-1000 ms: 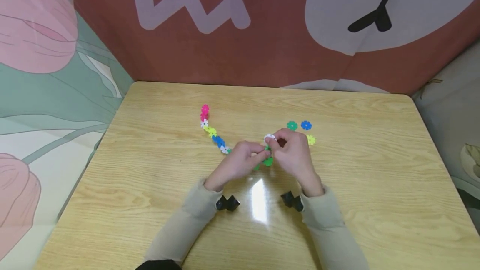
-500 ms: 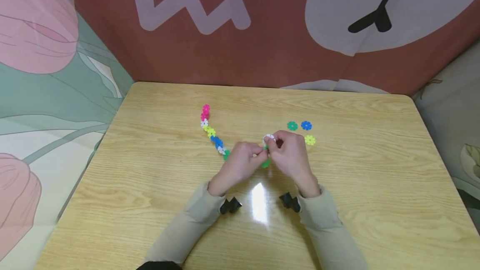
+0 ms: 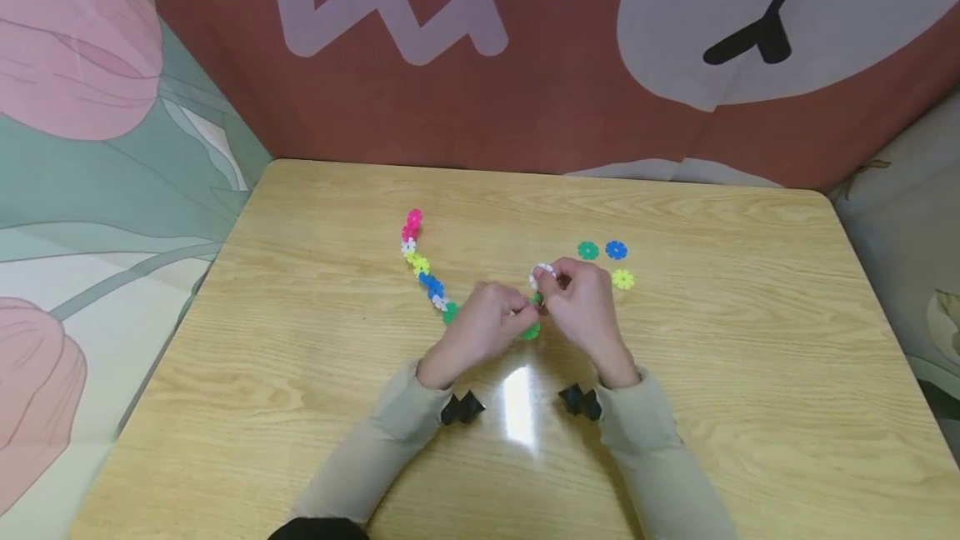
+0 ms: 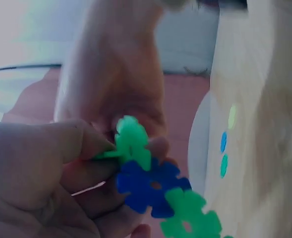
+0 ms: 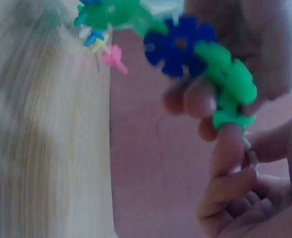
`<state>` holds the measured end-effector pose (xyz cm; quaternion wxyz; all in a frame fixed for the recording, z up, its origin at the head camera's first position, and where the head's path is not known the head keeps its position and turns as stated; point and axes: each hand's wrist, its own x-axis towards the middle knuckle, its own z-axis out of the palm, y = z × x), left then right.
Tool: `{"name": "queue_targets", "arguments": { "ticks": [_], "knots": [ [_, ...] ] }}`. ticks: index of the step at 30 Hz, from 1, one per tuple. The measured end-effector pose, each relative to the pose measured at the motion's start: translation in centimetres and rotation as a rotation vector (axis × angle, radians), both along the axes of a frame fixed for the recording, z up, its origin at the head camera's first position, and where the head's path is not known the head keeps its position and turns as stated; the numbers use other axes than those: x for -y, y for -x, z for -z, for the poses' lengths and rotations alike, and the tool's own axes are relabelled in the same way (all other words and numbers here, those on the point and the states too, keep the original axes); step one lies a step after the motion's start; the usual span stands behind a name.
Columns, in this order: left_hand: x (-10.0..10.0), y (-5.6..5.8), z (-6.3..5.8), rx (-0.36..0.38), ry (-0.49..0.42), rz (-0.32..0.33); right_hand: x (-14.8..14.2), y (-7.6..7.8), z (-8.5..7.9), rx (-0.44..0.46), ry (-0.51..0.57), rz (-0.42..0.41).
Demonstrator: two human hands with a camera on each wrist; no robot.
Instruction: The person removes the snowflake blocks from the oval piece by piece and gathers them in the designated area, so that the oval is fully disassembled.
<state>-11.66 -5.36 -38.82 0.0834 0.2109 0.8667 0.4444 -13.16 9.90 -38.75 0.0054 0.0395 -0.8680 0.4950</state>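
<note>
A chain of notched plastic snowflake discs (image 3: 432,286) in pink, white, yellow, blue and green runs from the table's far left-middle to my left hand (image 3: 480,325). Thumb and fingers of that hand pinch a green snowflake disc (image 4: 132,139) at the chain's near end. Beside it in the chain are a dark blue disc (image 5: 178,44) and another green disc (image 4: 191,218). My right hand (image 3: 587,302) pinches a white snowflake disc (image 3: 542,273) against the green end. Fingers cover most of the joint, so how far the two interlock cannot be seen.
Loose on the wooden table (image 3: 750,340), beyond the right hand, lie a green disc (image 3: 588,250), a blue disc (image 3: 617,250) and a yellow disc (image 3: 623,279). A brown patterned backdrop (image 3: 555,90) stands behind the table's far edge.
My left hand has shifted slightly right, and the chain's middle part has slid a little left and nearer. Both hands keep their pinch, with the white disc still at the green end.
</note>
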Motion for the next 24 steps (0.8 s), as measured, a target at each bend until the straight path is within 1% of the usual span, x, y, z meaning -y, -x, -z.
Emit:
{"name": "queue_targets", "arguments": {
  "ticks": [2,3,5,7,9,13,17,19,21,24],
  "knots": [
    [0.0,0.2,0.0,0.019,0.009,0.016,-0.5,0.1,-0.1,-0.017,0.047,0.013],
    [0.1,0.3,-0.1,0.031,0.011,0.014,-0.7,0.2,-0.1,-0.031,0.065,0.015],
    [0.5,0.6,0.0,0.037,0.005,-0.014,-1.3,0.3,-0.4,-0.064,0.084,0.001],
    [1.0,1.0,-0.1,0.042,-0.008,-0.047,-1.8,0.4,-0.6,-0.091,0.074,-0.019],
    [1.4,1.2,0.0,0.043,-0.021,-0.048,-2.3,0.5,-0.7,-0.103,0.041,-0.039],
    [1.7,1.4,-0.1,0.054,-0.052,0.029,-3.6,0.9,-0.8,-0.112,0.005,-0.039],
    [1.7,1.2,-0.1,0.105,-0.062,0.101,-5.4,1.5,-0.8,-0.136,0.003,-0.007],
    [1.7,1.2,-0.2,0.126,-0.058,0.128,-6.7,1.8,-0.7,-0.154,-0.008,0.032],
    [1.7,1.2,-0.2,0.139,-0.06,0.149,-8.0,2.0,-0.6,-0.159,-0.025,0.089],
    [1.7,1.2,-0.3,0.129,-0.057,0.169,-10.1,2.2,-0.2,-0.127,-0.05,0.182]
  ]
}}
